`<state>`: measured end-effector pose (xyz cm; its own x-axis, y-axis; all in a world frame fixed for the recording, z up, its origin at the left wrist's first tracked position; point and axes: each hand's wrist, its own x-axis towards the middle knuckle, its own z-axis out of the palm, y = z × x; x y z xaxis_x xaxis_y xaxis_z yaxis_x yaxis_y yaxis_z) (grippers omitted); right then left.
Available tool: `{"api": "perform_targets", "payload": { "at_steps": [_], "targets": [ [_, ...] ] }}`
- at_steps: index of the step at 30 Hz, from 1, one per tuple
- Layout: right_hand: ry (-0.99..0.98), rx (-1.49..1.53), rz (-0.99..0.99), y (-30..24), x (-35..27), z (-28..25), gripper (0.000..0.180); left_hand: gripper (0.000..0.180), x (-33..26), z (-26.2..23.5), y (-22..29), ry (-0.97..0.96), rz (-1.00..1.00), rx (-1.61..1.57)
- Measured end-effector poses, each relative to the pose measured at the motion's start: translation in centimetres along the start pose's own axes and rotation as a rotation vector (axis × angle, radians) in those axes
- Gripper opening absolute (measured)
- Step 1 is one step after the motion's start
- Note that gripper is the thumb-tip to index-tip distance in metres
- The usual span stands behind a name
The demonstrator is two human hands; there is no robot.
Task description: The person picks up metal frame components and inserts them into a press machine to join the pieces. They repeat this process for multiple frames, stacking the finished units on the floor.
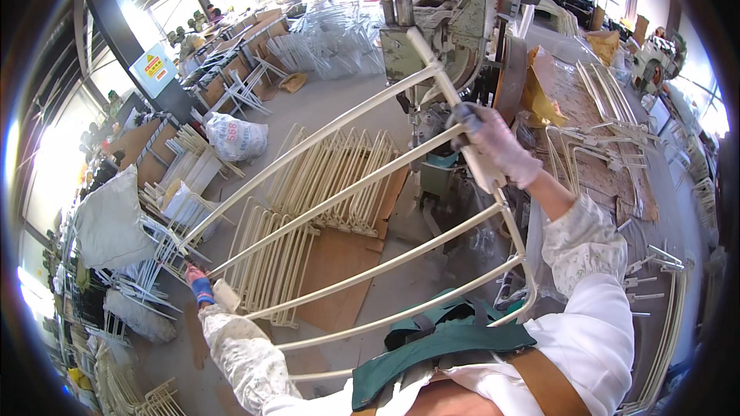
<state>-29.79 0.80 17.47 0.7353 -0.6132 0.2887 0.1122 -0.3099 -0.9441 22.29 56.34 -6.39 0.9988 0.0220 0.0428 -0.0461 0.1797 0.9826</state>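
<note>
A large cream tubular metal frame (343, 202) with several parallel bars spans the space in front of me, tilted. At the lower left, my left hand (202, 286), in a blue and red glove, is closed round its edge. My right hand (501, 142), in a pale pinkish glove, grips the opposite side rail beside a flat plate. Part of the frame's near end passes behind my green apron (443, 354). The rail's far upper end lies in front of the green press machine (462, 15), and whether they touch I cannot tell.
Similar cream frames (331, 177) stand stacked on brown cardboard (343, 277) on the floor. To the right, a workbench (609, 162) carries bent tubes. A white sack (236, 137) and piles of tubes (331, 35) lie farther off. A dark post (127, 23) rises at the left.
</note>
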Motion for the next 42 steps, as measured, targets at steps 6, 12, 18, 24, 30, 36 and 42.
{"api": "perform_targets", "payload": {
  "at_steps": [6,12,18,24,30,36,42],
  "targets": [
    [-0.092,0.074,0.476,10.3,3.4,3.2,0.051,0.044,-2.7,-6.7,2.6,0.264,0.355,0.896],
    [-0.091,-0.154,0.676,19.8,6.9,4.6,0.069,0.057,-5.2,-6.1,5.3,0.232,0.526,1.317],
    [-0.012,-0.073,0.482,20.8,7.1,4.1,0.034,0.063,-6.3,-1.0,4.7,0.163,0.322,1.402],
    [-0.001,-0.155,0.371,22.3,10.8,4.3,0.037,0.051,-5.2,-1.1,5.7,0.155,0.261,1.511],
    [-0.058,-0.33,0.279,22.8,12.5,2.8,0.037,0.046,-5.0,0.5,5.1,0.096,0.273,1.517],
    [-0.055,-0.006,0.647,18.4,10.7,2.0,0.035,0.042,-6.8,2.1,4.0,0.049,0.187,1.552],
    [-0.11,-0.169,0.646,21.2,12.5,2.0,0.036,0.039,-2.4,-4.1,0.3,-0.314,0.344,2.248]
  ]
}}
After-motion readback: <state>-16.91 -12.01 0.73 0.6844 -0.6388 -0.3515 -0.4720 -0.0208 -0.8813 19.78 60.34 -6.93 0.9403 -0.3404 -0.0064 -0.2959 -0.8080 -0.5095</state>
